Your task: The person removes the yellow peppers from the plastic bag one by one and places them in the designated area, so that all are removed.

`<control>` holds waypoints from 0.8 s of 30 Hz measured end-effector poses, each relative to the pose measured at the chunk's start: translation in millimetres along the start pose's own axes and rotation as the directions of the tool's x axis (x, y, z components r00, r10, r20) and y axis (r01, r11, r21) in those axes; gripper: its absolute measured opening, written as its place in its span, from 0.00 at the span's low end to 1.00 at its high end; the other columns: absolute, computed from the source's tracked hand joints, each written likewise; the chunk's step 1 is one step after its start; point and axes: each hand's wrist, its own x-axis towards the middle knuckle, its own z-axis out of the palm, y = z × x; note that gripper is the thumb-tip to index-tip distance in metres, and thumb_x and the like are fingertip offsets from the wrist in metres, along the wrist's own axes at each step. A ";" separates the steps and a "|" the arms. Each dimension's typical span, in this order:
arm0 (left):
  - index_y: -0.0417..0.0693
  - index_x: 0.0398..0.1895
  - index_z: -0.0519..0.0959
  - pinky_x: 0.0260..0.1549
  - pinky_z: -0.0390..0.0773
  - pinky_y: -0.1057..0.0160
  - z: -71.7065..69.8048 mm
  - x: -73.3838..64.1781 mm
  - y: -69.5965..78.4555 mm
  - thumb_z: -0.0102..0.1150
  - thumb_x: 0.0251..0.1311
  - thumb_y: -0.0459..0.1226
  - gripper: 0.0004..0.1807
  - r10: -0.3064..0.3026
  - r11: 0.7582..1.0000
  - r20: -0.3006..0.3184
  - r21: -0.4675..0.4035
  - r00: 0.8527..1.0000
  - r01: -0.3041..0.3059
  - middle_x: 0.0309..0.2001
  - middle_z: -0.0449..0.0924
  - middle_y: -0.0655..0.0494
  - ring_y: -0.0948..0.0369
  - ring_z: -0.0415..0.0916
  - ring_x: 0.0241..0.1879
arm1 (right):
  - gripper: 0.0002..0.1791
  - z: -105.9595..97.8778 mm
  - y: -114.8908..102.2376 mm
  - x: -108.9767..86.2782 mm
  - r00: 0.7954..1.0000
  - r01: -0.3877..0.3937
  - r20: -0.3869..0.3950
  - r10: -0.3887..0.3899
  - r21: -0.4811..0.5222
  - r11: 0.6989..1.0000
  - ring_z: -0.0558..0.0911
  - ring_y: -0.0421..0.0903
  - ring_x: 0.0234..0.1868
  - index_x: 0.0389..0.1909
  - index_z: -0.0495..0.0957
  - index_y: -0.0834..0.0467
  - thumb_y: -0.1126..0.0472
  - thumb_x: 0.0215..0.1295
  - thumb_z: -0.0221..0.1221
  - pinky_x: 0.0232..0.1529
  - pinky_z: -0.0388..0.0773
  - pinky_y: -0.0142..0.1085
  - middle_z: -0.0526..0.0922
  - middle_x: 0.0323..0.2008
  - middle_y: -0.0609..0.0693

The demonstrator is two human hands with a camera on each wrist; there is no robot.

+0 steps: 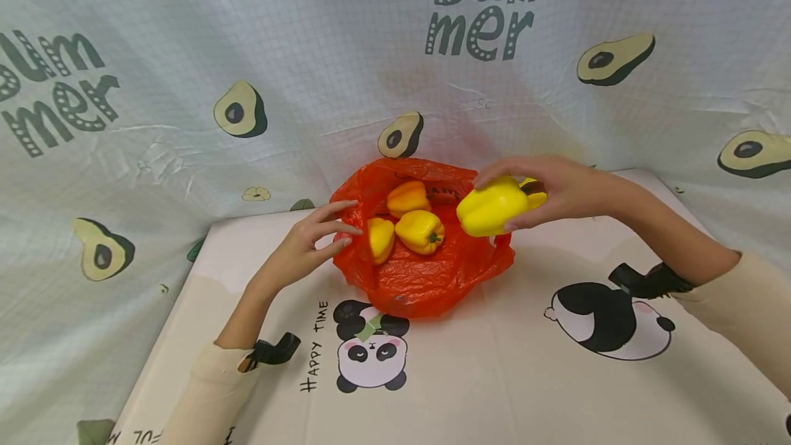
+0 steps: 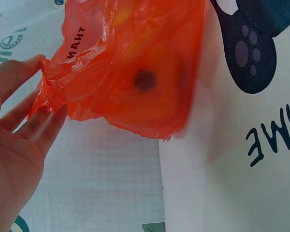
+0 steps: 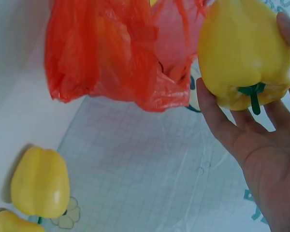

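Observation:
My right hand [image 1: 556, 187] grips a yellow bell pepper [image 1: 492, 208] by its stem end, raised over the right side of a red plastic bag [image 1: 426, 290]. In the right wrist view its green stem points toward the palm. My left hand [image 1: 307, 242] holds the left rim of the bag, thumb and fingertips on the crumpled plastic in the left wrist view. Through the bag's wide mouth show an orange-yellow pepper [image 1: 409, 198], a yellow pepper [image 1: 420, 232] and another yellow pepper [image 1: 380, 240], the last partly hidden by the rim.
In the right wrist view a yellow pepper [image 3: 41, 182] and part of another yellow pepper [image 3: 12, 222] lie on the table beside the bag. The light tablecloth [image 1: 482, 376] has panda prints. A hanging sheet [image 1: 334, 88] with avocado prints stands right behind the bag.

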 end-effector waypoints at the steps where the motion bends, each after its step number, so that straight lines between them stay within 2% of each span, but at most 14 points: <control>1: 0.47 0.51 0.87 0.63 0.74 0.47 0.1 -0.2 -0.1 0.63 0.67 0.32 0.12 -0.002 1.000 0.000 0.001 1.000 0.002 0.72 0.69 0.52 0.49 0.63 0.72 | 0.33 -1.1 -0.3 -1.5 1.000 -0.013 -0.003 0.013 -0.006 1.000 0.78 0.45 0.54 0.63 0.75 0.43 0.57 0.55 0.76 0.53 0.82 0.43 0.79 0.58 0.40; 4: 0.47 0.51 0.87 0.63 0.75 0.47 1.2 -0.5 -0.9 0.63 0.67 0.32 0.11 -0.006 1.000 -0.001 -0.006 1.000 0.006 0.72 0.69 0.51 0.49 0.63 0.72 | 0.35 -4.8 -0.2 -5.9 0.999 -0.034 -0.014 0.033 -0.010 0.999 0.78 0.44 0.53 0.64 0.74 0.45 0.57 0.55 0.76 0.53 0.82 0.39 0.78 0.58 0.41; 8: 0.46 0.51 0.87 0.62 0.75 0.48 2.6 0.2 -1.5 0.63 0.67 0.32 0.11 -0.002 1.000 -0.004 -0.015 1.000 0.002 0.72 0.69 0.51 0.49 0.63 0.72 | 0.35 -8.3 2.5 -11.4 0.999 -0.004 -0.040 0.004 -0.013 1.000 0.78 0.43 0.52 0.64 0.75 0.46 0.59 0.55 0.76 0.51 0.83 0.34 0.78 0.58 0.42; 16: 0.46 0.51 0.87 0.60 0.77 0.49 3.0 1.1 -1.4 0.63 0.68 0.32 0.12 -0.004 1.000 -0.004 -0.027 1.000 0.004 0.72 0.69 0.51 0.49 0.63 0.73 | 0.34 -11.1 10.8 -19.9 0.993 0.058 -0.099 -0.063 -0.047 0.997 0.78 0.40 0.52 0.63 0.76 0.47 0.63 0.54 0.76 0.48 0.84 0.32 0.78 0.58 0.40; 24: 0.47 0.51 0.87 0.61 0.77 0.49 3.8 0.9 -2.4 0.63 0.68 0.32 0.12 -0.007 1.000 -0.007 -0.020 1.000 0.006 0.72 0.68 0.52 0.50 0.63 0.73 | 0.36 -16.1 12.5 -29.8 0.990 0.038 -0.135 -0.049 -0.079 0.996 0.77 0.38 0.52 0.64 0.76 0.46 0.64 0.54 0.76 0.46 0.84 0.31 0.77 0.59 0.38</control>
